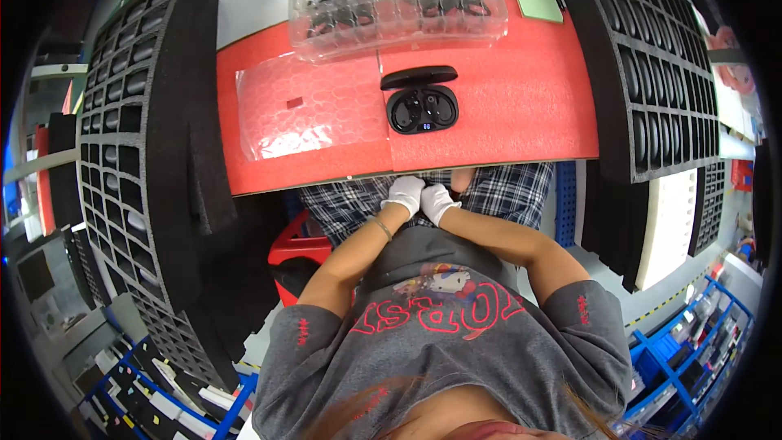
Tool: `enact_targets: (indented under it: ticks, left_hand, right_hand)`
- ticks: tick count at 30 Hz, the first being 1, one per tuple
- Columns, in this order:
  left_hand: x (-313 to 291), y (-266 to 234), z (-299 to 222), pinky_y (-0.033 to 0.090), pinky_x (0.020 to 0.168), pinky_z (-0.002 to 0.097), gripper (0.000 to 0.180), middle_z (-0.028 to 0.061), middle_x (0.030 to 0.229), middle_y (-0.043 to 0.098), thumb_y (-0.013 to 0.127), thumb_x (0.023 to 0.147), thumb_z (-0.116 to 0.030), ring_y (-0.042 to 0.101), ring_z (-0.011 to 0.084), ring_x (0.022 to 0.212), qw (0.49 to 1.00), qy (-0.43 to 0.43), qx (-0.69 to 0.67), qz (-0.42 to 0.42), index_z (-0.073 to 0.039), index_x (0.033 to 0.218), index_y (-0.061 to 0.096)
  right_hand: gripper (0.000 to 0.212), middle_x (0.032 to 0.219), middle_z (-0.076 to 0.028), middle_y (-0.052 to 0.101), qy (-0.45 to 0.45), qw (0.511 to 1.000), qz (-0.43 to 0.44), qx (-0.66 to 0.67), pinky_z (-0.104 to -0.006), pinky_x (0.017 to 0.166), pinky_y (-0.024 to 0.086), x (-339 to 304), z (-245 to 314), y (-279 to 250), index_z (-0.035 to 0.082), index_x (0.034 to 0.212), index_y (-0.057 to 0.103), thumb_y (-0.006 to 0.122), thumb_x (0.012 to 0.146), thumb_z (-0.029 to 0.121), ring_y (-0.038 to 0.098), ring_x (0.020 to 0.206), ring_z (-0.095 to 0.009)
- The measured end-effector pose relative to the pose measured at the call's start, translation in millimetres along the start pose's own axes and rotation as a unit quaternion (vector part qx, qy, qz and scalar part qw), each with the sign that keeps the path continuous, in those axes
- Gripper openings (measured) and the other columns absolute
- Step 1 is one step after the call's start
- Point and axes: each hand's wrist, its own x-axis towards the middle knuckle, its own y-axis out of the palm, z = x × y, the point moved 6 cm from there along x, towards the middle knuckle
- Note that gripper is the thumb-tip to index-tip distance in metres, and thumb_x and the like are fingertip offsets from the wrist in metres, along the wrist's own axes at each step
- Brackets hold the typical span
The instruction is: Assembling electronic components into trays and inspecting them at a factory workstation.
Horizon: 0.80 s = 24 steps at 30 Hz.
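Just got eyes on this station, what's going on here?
The person's white-gloved left hand and right hand are close together over the lap, below the table edge; whether they hold anything is unclear. On the red mat, a black case lies open, its small display lit, with bubble wrap to its left and a clear tray beyond.

Glossy plastic earbud case (422, 107), matt foam mat (521, 98)

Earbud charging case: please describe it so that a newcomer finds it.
On the red foam mat, right of the clear bubble wrap, sits a black oval earbud charging case. Its open lid and lit blue display set it apart from neighbours.
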Motion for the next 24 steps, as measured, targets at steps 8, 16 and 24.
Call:
enact_targets:
  ticks: [8, 16, 24]
  left_hand:
    - [-12, -18, -4, 0.057, 0.086, 0.0456, 0.024, 0.0191, 0.104, 0.074, 0.054, 0.091, -0.012, 0.072, 0.0360, 0.099, 1.000, 0.000, -0.002, -0.015, -0.008, 0.099, 0.076]
    - [-15, -37, -14, 0.056, 0.088, 0.0474, 0.029, 0.0214, 0.105, 0.073, 0.062, 0.086, -0.028, 0.071, 0.0370, 0.100, 0.994, 0.027, -0.108, 0.010, -0.007, 0.099, 0.078]
    - [-128, -142, -32, 0.053, 0.091, 0.0316, 0.048, 0.0114, 0.114, 0.071, 0.074, 0.092, -0.019, 0.067, 0.0165, 0.098, 0.875, 0.137, -0.465, 0.004, 0.000, 0.133, 0.058]
  right_hand:
    - [0.017, 0.077, -0.016, 0.073, -0.071, 0.997, 0.019, -0.019, -0.0450, 0.061, 0.057, 1, -9, -15, 0.007, 0.083, 0.074, 0.059, 0.088, 0.013, 0.074, 0.071, -0.031]
    - [0.014, 0.074, -0.016, 0.072, -0.005, 0.999, -0.054, 0.006, -0.0461, 0.057, 0.058, -14, -18, -35, 0.007, 0.080, 0.073, 0.063, 0.084, 0.016, 0.072, 0.063, -0.032]
    - [0.011, 0.076, -0.013, 0.073, -0.006, 0.929, -0.034, 0.368, -0.0348, 0.061, 0.057, -101, -5, -246, 0.004, 0.099, 0.063, 0.063, 0.095, 0.014, 0.073, 0.068, -0.022]
